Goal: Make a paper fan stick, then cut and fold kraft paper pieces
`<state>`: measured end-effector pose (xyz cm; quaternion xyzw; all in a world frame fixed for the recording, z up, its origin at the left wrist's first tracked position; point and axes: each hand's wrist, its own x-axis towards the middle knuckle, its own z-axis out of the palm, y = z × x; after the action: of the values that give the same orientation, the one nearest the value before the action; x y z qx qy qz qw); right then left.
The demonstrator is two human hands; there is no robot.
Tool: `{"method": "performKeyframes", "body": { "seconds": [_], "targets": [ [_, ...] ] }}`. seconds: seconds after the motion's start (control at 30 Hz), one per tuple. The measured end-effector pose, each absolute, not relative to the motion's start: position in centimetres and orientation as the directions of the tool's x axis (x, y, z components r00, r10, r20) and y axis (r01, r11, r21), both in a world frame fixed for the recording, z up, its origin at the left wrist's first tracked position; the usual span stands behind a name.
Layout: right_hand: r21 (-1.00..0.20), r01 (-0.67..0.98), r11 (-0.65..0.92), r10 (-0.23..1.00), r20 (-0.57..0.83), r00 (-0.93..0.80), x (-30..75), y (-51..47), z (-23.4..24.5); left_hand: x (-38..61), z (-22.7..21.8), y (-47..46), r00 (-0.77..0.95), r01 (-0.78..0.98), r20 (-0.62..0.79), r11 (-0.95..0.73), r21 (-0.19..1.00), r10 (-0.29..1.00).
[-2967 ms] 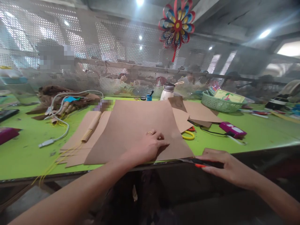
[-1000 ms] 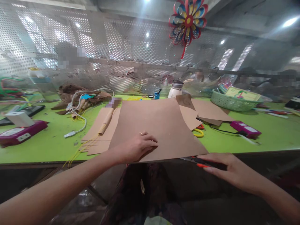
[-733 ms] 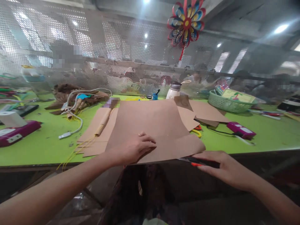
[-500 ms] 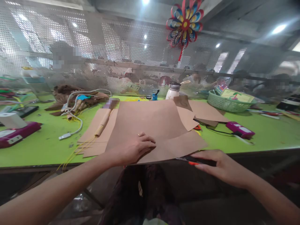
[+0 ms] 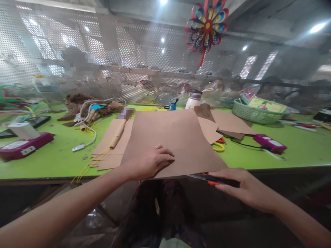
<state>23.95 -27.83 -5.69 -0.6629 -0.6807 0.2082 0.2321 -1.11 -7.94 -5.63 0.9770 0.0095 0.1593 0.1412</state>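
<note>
The green desk (image 5: 51, 162) is stretched across the view, and at the middle of its near edge a big brown sheet (image 5: 178, 137) is laid flat, its near border hanging just over that edge. A cut along that border appears to be in hand: the sheet is pinned from above while a knife (image 5: 207, 178) is held level with the desk's edge, by the sheet's near right corner. What the next stroke seems to call for is firm pressure on the sheet and a blade run straight along the edge, well apart from the pinning fingers, or the sheet could be dragged or torn. The left hand (image 5: 150, 162) is seen flat, palm down, fingers loosely together and pointing right, pressed on the sheet near the desk's near edge; nothing is gripped by it. The right hand (image 5: 245, 189) is closed around the knife's dark handle, just off the near edge, right of the sheet's corner. The blade is pointed left towards the border, though actual contact cannot be made out. A ring (image 5: 156, 147) is worn on the left hand
</note>
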Motion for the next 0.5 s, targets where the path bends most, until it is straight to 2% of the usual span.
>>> {"method": "performKeyframes", "body": {
  "seconds": [0.5],
  "targets": [
    [-0.650,0.756,0.071,0.997,0.016,-0.080,20.5,-26.0,-5.5,-1.1,-6.1,-7.8,0.950,-0.027,0.309,-0.969,0.244,0.051]
  ]
}}
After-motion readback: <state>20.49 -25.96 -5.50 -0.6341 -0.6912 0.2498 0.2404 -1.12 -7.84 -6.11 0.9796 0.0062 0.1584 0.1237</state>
